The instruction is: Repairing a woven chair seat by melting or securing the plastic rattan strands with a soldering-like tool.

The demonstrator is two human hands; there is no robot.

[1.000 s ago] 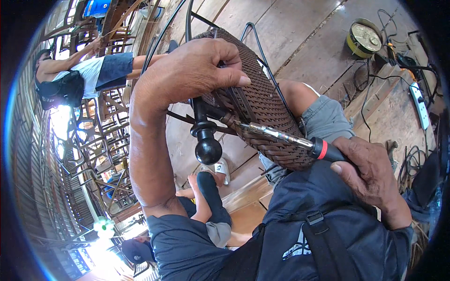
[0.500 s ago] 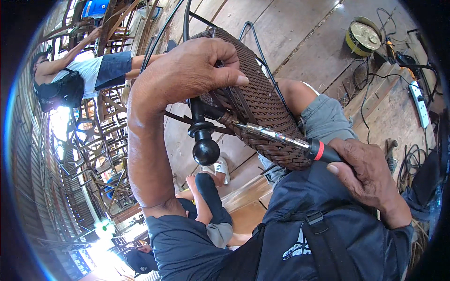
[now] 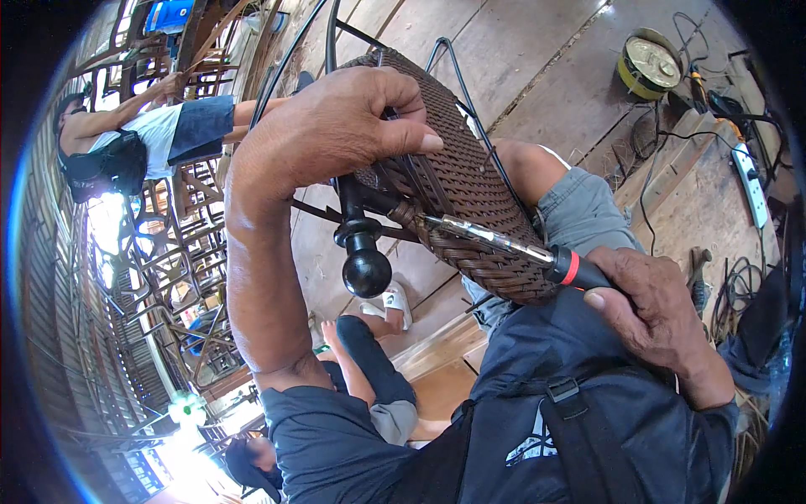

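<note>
A dark brown woven wicker chair piece (image 3: 483, 181) rests tilted across my lap, built on a black metal frame that ends in a black ball knob (image 3: 367, 273). My left hand (image 3: 340, 126) reaches over its upper left side, thumb and fingers closed on the wicker edge; what lies under the fingers is partly hidden. In my right hand (image 3: 651, 307) is a soldering iron (image 3: 504, 244) with a black handle and a red band. The iron's tip meets the wrapped wicker at the corner where the weave joins the frame, just right of the knob.
At the upper right a round tin (image 3: 651, 65) stands on the plank floor. Beyond my right arm lie a white power strip (image 3: 750, 185), cables and a hammer-like tool (image 3: 698, 281). Two people are nearby at left, one by stacked metal frames (image 3: 201, 294).
The soldering iron's tip has shifted very slightly along the wrapped corner. My left hand keeps its hold. At the left, the people have moved a little.
</note>
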